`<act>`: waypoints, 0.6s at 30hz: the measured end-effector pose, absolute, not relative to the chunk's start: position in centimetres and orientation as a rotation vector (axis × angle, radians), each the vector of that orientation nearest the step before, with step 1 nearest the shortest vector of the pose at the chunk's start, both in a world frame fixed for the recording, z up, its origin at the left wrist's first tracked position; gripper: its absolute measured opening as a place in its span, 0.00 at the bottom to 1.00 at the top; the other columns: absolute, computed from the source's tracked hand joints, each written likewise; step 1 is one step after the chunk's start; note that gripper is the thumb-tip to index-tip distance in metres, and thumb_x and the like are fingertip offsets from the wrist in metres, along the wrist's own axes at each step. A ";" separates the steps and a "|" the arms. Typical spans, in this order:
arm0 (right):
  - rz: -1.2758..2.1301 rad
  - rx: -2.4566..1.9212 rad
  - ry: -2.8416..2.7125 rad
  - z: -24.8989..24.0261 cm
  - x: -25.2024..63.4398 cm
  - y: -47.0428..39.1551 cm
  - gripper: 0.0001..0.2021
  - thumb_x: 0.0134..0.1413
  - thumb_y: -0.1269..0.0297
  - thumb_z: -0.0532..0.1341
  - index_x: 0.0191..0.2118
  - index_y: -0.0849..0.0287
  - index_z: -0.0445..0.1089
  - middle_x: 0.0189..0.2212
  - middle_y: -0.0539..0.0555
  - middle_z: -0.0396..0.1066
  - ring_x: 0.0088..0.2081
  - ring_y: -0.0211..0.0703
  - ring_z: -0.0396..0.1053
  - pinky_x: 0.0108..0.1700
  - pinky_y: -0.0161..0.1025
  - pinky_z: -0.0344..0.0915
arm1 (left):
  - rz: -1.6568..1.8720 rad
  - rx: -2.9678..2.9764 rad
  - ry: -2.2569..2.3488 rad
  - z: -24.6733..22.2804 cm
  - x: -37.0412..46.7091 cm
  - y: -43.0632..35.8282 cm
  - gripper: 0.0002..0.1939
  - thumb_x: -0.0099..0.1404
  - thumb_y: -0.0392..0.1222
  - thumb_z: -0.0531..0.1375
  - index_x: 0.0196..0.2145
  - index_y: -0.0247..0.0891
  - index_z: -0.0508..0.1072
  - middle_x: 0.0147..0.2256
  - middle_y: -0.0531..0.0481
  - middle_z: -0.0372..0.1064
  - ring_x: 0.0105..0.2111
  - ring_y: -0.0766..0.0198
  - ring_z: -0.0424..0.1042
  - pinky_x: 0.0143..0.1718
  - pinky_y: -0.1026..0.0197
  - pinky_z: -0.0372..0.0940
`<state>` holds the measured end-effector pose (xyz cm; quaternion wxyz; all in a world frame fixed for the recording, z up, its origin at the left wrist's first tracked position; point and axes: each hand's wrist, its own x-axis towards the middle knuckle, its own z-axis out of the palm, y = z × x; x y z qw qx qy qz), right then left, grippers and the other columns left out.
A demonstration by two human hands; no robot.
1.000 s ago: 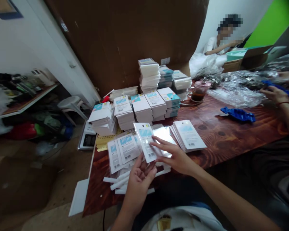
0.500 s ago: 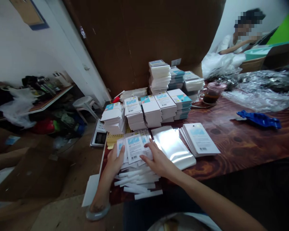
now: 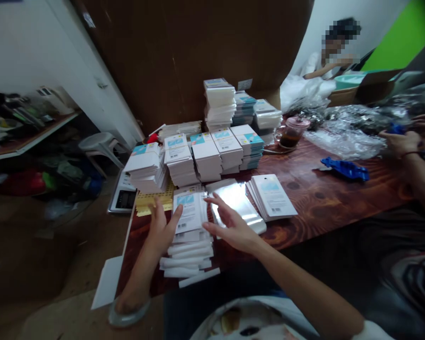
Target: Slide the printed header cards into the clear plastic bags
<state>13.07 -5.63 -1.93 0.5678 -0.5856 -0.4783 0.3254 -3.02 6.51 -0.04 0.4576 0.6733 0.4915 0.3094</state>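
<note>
Both grips spread around a pile of printed cards

Through the head camera I have a pile of printed cards (image 3: 189, 215) between my hands, near the close edge of the wooden surface (image 3: 286, 236). The top card faces up, with its blue picture toward the far end and its barcode toward me. My left grip (image 3: 165, 224) is released, fingers spread and thumb at the pile's left edge. My right grip (image 3: 230, 226) is released too, its fingers parted beside the right edge; whether the fingertips touch the cards I cannot tell.

White strips (image 3: 186, 259) stick out below the pile on my side. To the right lies a shiny stack of clear sleeves (image 3: 235, 203), partly behind my right grip, and just beside it a fanned stack of cards (image 3: 274, 198). Yellow sheets (image 3: 152, 203) lie beyond my left grip. Behind the pile I see a row of banded card stacks (image 3: 208, 158), with taller stacks (image 3: 219, 106) at the back.

Farther right stand a pink-lidded cup (image 3: 293, 132) of dark liquid, a blue plastic part (image 3: 345, 169) and crumpled clear plastic (image 3: 347, 140). At the right edge, a co-worker's hand (image 3: 403, 141) is at another blue piece (image 3: 396, 129).
</note>
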 end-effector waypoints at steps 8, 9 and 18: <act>0.303 -1.947 -1.649 -0.8 26.6 -14.6 0.32 0.48 0.58 0.65 0.60 0.53 0.59 0.61 0.58 0.56 0.61 0.56 0.54 0.60 0.53 0.55 | 0.404 2.399 0.918 -0.7 2.5 -1.0 0.16 0.63 0.51 0.53 0.36 0.36 0.72 0.34 0.45 0.70 0.36 0.58 0.70 0.40 0.58 0.65; 0.311 -2.024 -1.697 -1.3 27.7 -15.1 0.36 0.46 0.57 0.66 0.61 0.54 0.56 0.63 0.59 0.52 0.62 0.57 0.51 0.60 0.54 0.53 | 0.356 2.499 1.054 -0.9 3.8 -1.7 0.20 0.62 0.54 0.53 0.35 0.33 0.72 0.35 0.41 0.69 0.39 0.53 0.68 0.42 0.54 0.64; 0.508 -2.144 -1.579 -1.6 30.8 -15.1 0.30 0.40 0.61 0.69 0.53 0.58 0.68 0.51 0.57 0.68 0.51 0.59 0.68 0.54 0.50 0.63 | 0.026 2.607 1.376 -1.4 6.8 -0.6 0.27 0.57 0.57 0.57 0.43 0.28 0.68 0.42 0.34 0.68 0.46 0.44 0.64 0.44 0.50 0.59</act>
